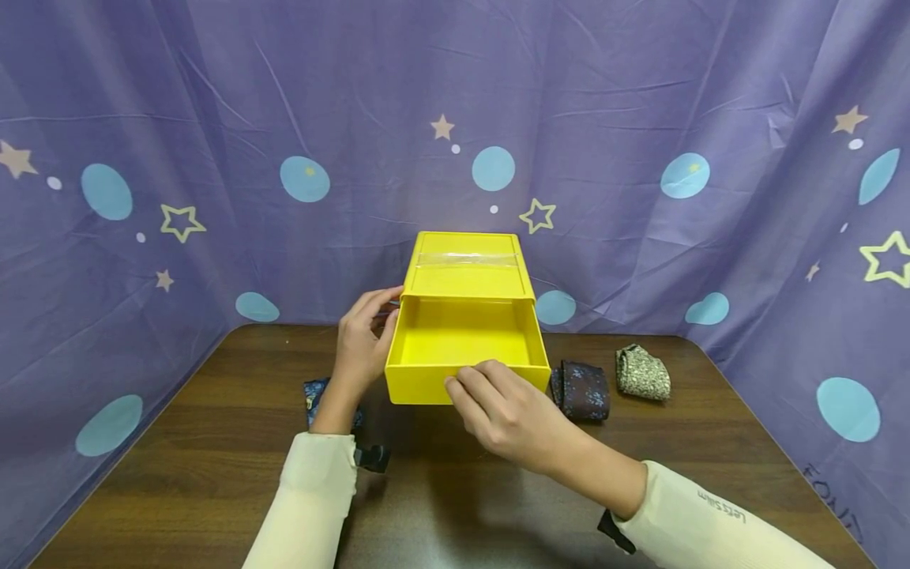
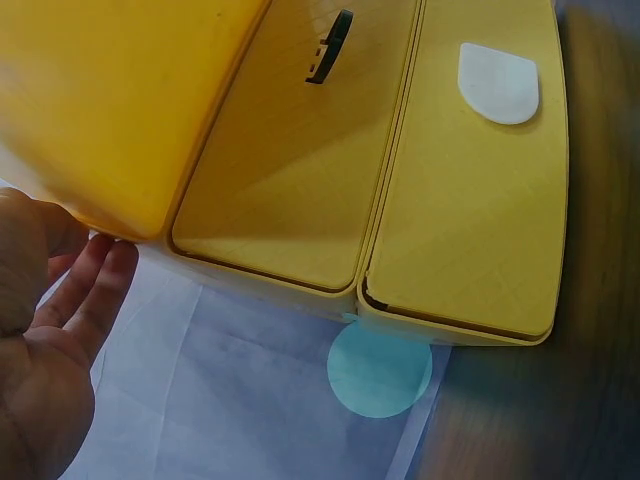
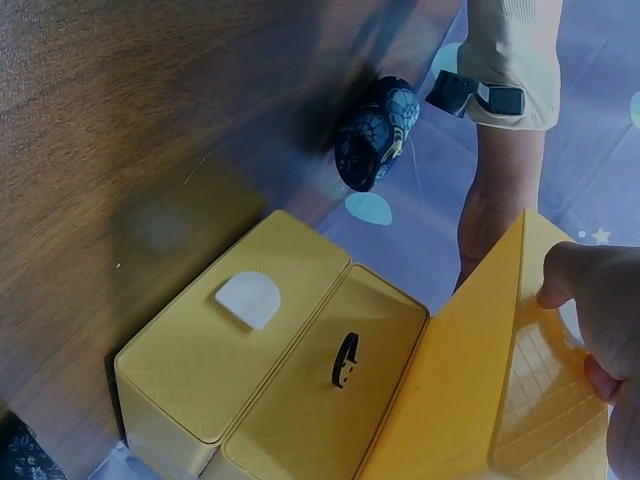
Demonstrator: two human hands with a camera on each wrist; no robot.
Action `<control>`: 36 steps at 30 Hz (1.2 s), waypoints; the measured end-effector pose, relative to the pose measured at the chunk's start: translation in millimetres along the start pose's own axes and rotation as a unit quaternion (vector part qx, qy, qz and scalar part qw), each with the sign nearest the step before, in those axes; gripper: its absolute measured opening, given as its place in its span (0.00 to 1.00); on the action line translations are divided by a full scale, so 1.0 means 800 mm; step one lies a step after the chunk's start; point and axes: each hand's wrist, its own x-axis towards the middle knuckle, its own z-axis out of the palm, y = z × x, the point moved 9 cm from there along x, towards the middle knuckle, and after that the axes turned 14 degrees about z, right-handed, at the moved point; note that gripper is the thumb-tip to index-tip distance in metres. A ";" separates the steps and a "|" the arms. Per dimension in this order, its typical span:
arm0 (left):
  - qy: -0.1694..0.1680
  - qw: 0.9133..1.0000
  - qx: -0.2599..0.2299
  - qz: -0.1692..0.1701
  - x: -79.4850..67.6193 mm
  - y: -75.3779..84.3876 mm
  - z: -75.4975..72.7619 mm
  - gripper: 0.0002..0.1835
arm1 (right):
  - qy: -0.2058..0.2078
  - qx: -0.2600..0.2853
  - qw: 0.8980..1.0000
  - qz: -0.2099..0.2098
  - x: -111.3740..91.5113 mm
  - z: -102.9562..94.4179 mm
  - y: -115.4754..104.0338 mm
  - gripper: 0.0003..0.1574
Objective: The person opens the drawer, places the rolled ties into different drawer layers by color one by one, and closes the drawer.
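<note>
A yellow drawer unit (image 1: 469, 280) stands on the table, clear tape across its top. Its top drawer (image 1: 419, 386) is pulled out, and the visible inside holds nothing. My right hand (image 1: 508, 415) is at the drawer's front; in the right wrist view its thumb and fingers pinch a white handle (image 3: 570, 320), partly hidden by the hand. My left hand (image 1: 364, 341) touches the unit's left side with extended fingers. Below, the middle drawer has a black handle (image 3: 345, 360) and the bottom one a white handle (image 3: 249, 299); both are closed.
To the right of the unit lie a dark flowered cloth roll (image 1: 584, 390) and a green patterned cloth roll (image 1: 643, 372). A blue patterned cloth roll (image 3: 376, 134) lies on the left, partly behind my left arm in the head view. Behind the wooden table (image 1: 213, 442) hangs a purple curtain (image 1: 377, 95).
</note>
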 end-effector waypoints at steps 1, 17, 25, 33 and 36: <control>0.001 1.000 0.001 0.001 0.000 0.000 0.000 0.18 | 0.000 -0.001 1.000 -0.002 0.000 0.000 -0.001 0.16; 0.001 1.000 0.003 -0.001 0.001 0.000 0.000 0.18 | 0.014 -0.007 1.000 -0.021 -0.001 -0.010 -0.012 0.15; 0.007 1.000 0.002 0.003 0.003 0.001 -0.001 0.18 | 0.031 0.008 0.999 -0.029 -0.001 -0.018 -0.014 0.15; 0.006 1.000 0.002 0.003 0.003 0.002 -0.001 0.19 | 0.027 0.013 0.999 -0.037 -0.002 -0.020 -0.017 0.14; 0.006 1.000 0.001 0.003 0.003 0.002 -0.001 0.19 | 0.027 0.013 0.999 -0.036 -0.003 -0.021 -0.018 0.14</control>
